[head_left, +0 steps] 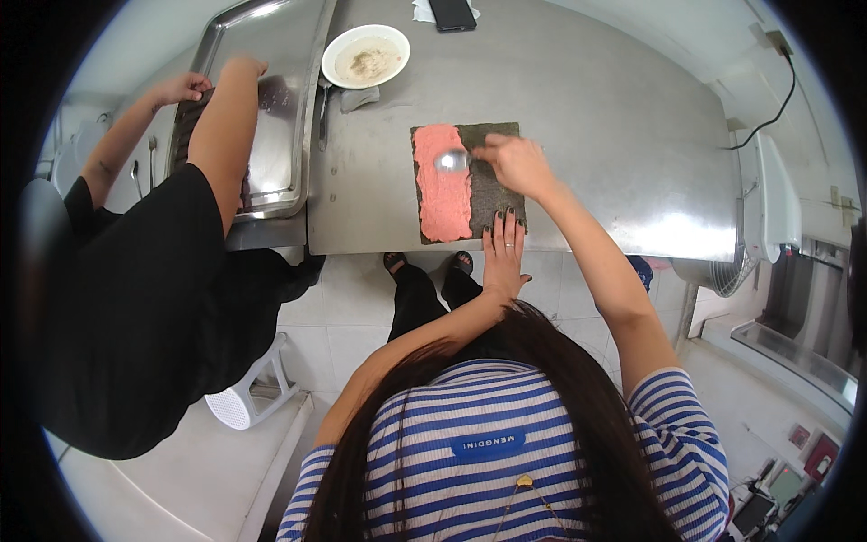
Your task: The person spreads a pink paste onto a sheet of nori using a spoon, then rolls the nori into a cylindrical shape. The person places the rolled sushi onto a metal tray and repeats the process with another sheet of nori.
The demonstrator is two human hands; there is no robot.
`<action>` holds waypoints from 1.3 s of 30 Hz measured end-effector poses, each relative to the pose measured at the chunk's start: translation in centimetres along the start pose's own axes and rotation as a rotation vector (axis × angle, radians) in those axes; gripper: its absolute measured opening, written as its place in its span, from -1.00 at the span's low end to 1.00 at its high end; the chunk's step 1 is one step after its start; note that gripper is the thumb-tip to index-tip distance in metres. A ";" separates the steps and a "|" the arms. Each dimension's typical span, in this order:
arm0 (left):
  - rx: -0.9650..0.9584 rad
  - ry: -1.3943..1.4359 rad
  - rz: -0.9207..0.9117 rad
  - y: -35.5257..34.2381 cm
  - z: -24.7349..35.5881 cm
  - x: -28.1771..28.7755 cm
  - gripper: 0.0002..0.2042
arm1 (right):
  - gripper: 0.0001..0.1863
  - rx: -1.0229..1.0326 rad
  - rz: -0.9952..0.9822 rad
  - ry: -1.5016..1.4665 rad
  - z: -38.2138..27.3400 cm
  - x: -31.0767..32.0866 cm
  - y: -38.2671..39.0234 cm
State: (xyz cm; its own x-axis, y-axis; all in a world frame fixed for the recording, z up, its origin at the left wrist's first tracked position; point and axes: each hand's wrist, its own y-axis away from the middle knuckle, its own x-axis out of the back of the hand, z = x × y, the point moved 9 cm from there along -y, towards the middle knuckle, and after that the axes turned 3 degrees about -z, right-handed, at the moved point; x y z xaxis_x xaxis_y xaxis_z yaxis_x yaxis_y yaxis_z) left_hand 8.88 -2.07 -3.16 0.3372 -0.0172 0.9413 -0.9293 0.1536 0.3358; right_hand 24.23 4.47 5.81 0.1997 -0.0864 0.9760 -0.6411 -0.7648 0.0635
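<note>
Head view: right fingers [496,141] hold one spoon [452,161] over one sheet [492,194].

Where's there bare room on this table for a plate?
Widest bare patch: the steel table right of the seaweed sheet and right hand, to the table's right edge. Another lies between the sheet and black phone. Crowded: the upper left, with white bowl and gray item, and the metal tray under a co-worker's arms.
</note>
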 end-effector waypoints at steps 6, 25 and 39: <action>-0.052 0.136 0.107 0.0 -0.5 1.8 0.01 | -0.72 -0.291 0.215 -0.187 4.4 0.6 0.4; -0.123 0.077 0.072 -0.4 -1.3 2.1 -0.01 | -0.75 -0.514 -0.059 -0.377 1.5 -2.8 5.7; -0.128 0.148 0.050 -0.2 -1.7 1.6 0.02 | -0.73 -0.523 -0.149 -0.383 0.1 1.2 9.4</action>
State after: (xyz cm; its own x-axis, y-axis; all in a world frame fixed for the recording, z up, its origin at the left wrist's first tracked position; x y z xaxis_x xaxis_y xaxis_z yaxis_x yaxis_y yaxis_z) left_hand 9.90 -0.41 -1.83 0.3183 0.1373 0.9380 -0.9219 0.2755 0.2725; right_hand 18.55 -2.86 7.51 0.5012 -0.2979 0.8124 -0.8421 -0.3840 0.3787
